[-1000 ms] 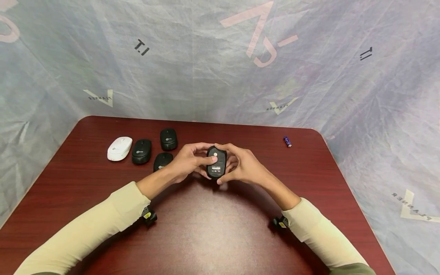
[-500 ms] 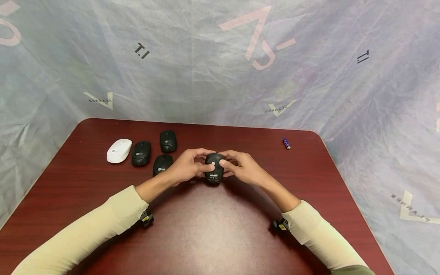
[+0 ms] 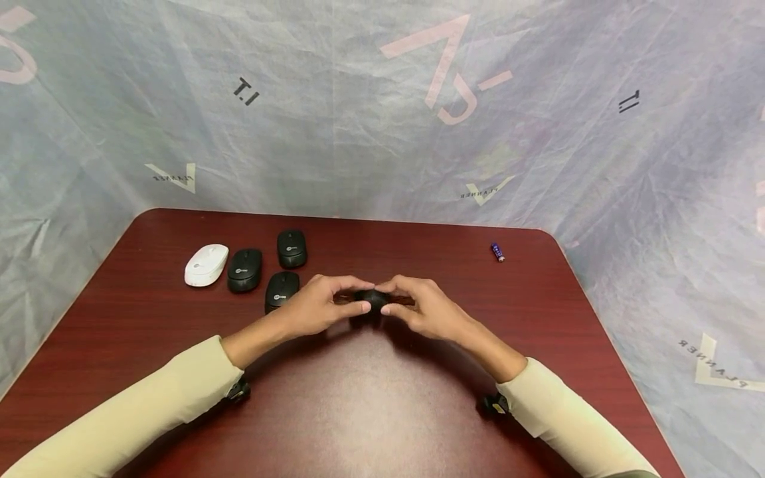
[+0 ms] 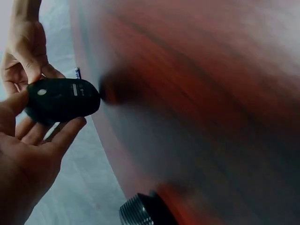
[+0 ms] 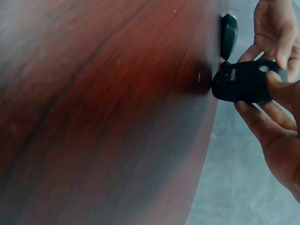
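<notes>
A black computer mouse (image 3: 376, 300) is held between both hands at the middle of the table, seen almost end-on in the head view. My left hand (image 3: 312, 304) pinches its left side with thumb and fingers. From the other side, my right hand (image 3: 431, 308) grips it the same way. Its underside, with a pale round spot and a small label, shows on the mouse (image 4: 63, 99) in the left wrist view. One end points down at the tabletop; whether it touches I cannot tell. Close behind my left wrist lies another black mouse (image 3: 282, 289), partly covered by that arm.
Left on the dark red table (image 3: 370, 405) are a white mouse (image 3: 206, 265) and two more black mice, one beside it (image 3: 244, 270) and one farther back (image 3: 291, 249). A small blue battery (image 3: 498, 252) lies at the back right. Grey cloth (image 3: 335, 119) hangs behind.
The held mouse has tipped and come down a little, so its underside no longer faces the head camera. The right thumb has moved from its lower end to its near face.
</notes>
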### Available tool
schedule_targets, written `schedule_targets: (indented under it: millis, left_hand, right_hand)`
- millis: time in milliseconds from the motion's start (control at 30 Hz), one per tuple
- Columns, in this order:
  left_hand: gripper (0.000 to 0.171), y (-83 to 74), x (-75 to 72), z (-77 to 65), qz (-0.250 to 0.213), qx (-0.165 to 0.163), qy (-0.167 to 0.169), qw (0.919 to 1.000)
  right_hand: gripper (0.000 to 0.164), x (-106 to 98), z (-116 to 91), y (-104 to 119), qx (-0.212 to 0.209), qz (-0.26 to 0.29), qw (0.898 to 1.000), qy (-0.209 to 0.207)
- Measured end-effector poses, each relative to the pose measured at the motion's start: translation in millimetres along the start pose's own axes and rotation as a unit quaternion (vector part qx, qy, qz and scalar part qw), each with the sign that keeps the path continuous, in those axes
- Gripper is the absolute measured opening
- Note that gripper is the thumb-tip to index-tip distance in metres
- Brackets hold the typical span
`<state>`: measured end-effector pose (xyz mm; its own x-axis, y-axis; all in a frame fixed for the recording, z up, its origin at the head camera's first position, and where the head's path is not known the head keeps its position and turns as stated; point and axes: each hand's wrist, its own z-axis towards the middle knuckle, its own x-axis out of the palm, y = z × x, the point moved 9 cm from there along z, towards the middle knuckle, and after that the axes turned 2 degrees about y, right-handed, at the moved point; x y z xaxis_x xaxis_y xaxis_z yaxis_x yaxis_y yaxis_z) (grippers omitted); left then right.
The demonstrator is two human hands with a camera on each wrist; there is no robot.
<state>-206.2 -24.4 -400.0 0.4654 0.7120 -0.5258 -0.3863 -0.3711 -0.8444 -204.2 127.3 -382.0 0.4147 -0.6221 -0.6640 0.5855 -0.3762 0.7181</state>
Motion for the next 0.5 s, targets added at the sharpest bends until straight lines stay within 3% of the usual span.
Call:
schedule_targets:
  millis: [100, 200, 400, 500]
  left_hand:
    - [0.035, -10.6, 4.6, -6.2, 0.075, 0.053, 0.008, 0.9958]
    - [0.037, -16.3, 10.1, -11.5, 0.136, 0.094, 0.010, 0.9863]
    - [0.040, -18.4, 22.2, -16.0, 0.244, 0.130, 0.026, 0.9608]
    - [0.038, -19.1, 24.8, -16.7, 0.273, 0.138, 0.037, 0.9513]
  right_hand:
    - [0.027, 4, -3, 10, -0.031, -0.034, 0.999, 0.016]
    - [0.026, 11, -4, 17, -0.056, -0.073, 0.995, 0.030]
    - [0.023, 28, -4, 24, -0.091, -0.160, 0.982, 0.040]
    - [0.020, 33, 0, 26, -0.094, -0.182, 0.978, 0.038]
